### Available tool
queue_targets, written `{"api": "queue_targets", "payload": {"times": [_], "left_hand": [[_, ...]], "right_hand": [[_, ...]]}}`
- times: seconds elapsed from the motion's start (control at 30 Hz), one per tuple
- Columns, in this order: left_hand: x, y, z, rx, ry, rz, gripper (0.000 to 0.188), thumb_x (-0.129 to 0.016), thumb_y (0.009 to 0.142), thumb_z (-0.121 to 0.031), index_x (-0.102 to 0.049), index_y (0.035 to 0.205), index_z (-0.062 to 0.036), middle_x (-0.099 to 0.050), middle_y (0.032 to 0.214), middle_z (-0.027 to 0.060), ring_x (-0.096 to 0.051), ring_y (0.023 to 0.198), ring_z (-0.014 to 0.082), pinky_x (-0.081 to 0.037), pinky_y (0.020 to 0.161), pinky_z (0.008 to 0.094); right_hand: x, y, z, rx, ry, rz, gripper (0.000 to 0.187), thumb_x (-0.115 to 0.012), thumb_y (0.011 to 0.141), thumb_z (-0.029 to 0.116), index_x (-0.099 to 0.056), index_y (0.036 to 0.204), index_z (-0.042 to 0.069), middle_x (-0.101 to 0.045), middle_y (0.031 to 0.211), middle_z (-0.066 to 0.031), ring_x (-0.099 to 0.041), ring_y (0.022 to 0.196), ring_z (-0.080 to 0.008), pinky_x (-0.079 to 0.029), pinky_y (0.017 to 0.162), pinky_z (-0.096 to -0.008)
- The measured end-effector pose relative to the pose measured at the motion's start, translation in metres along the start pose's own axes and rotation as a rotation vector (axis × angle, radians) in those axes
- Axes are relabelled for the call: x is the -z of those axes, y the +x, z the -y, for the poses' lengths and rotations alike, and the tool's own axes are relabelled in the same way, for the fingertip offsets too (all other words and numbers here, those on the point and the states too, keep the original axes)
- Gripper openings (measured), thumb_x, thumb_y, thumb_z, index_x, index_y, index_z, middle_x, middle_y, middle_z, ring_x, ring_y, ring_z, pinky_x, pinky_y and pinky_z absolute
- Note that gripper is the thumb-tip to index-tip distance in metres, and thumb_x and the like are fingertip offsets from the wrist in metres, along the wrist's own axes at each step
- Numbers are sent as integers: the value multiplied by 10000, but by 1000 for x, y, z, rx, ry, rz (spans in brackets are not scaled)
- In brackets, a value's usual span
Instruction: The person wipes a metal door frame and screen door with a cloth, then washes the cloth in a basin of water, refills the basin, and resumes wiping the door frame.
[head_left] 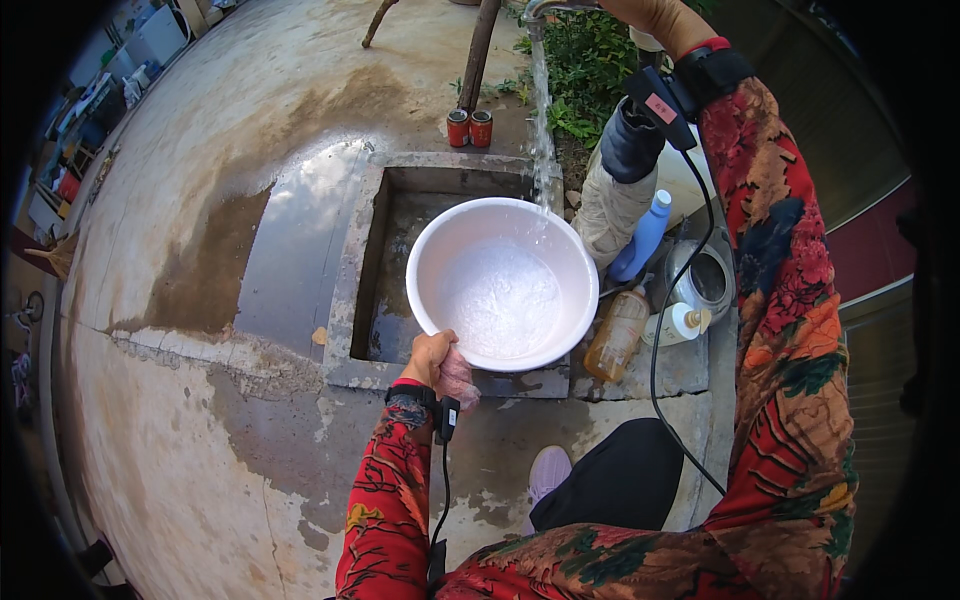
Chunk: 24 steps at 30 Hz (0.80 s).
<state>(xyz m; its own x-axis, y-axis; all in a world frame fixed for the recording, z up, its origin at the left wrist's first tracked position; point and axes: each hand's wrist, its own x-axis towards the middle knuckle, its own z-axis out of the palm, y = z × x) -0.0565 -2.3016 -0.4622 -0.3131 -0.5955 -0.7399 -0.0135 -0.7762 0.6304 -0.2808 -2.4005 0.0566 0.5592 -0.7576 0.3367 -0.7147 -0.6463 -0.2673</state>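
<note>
A white plastic basin [428,236] with shallow water in it rests over the concrete sink. My left hand [432,357] is closed on its near left rim. Against that same hand hangs a crumpled pinkish thing [458,380], like a wet cloth or thin bag; its kind is unclear. From the metal tap [546,8] at the top edge, a stream of water [542,110] falls at the basin's far rim. My right hand [655,18] reaches up beside the tap, its fingers cut off by the top edge of the picture.
The square concrete sink [362,255] sits under the basin. To its right stand a blue bottle [643,237], an amber bottle [615,335], a white pump bottle [676,324] and a glass jar [706,277]. Two red cans [469,128] stand behind, beside a wooden post [479,55].
</note>
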Motion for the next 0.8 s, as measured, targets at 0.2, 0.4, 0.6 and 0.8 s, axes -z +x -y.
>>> {"api": "queue_targets", "payload": {"times": [0.2,0.4,0.6,0.8], "left_hand": [[-2,-7,-3,-24,-4,-8,412,-636,737,-62,-545,1098,114,-637,927,182,-642,770,302,-535,721,412],[-3,-10,-5,-14,20,-18,394,-639,735,-67,-559,1080,107,-639,912,180,-639,762,299,-533,716,414],[-2,-5,-1,-18,8,-16,394,-636,738,-69,-557,1080,110,-642,906,183,-640,756,302,-533,708,416],[-1,-2,1,-10,1,-4,394,-630,742,-67,-550,1085,111,-642,903,181,-642,744,304,-536,707,418]], "right_hand": [[-2,0,0,-21,15,6,185,-549,850,158,-647,797,11,-587,761,-18,-544,678,-79,-444,620,-227],[0,1,-2,27,-31,14,186,-543,850,153,-643,784,10,-593,773,-23,-546,681,-81,-448,624,-232],[-2,1,-3,-38,41,-17,182,-566,834,172,-645,780,17,-580,749,-10,-543,668,-81,-445,613,-233],[-3,0,-2,-89,95,-38,177,-574,830,175,-654,787,23,-573,742,-4,-542,667,-81,-442,604,-229]]}}
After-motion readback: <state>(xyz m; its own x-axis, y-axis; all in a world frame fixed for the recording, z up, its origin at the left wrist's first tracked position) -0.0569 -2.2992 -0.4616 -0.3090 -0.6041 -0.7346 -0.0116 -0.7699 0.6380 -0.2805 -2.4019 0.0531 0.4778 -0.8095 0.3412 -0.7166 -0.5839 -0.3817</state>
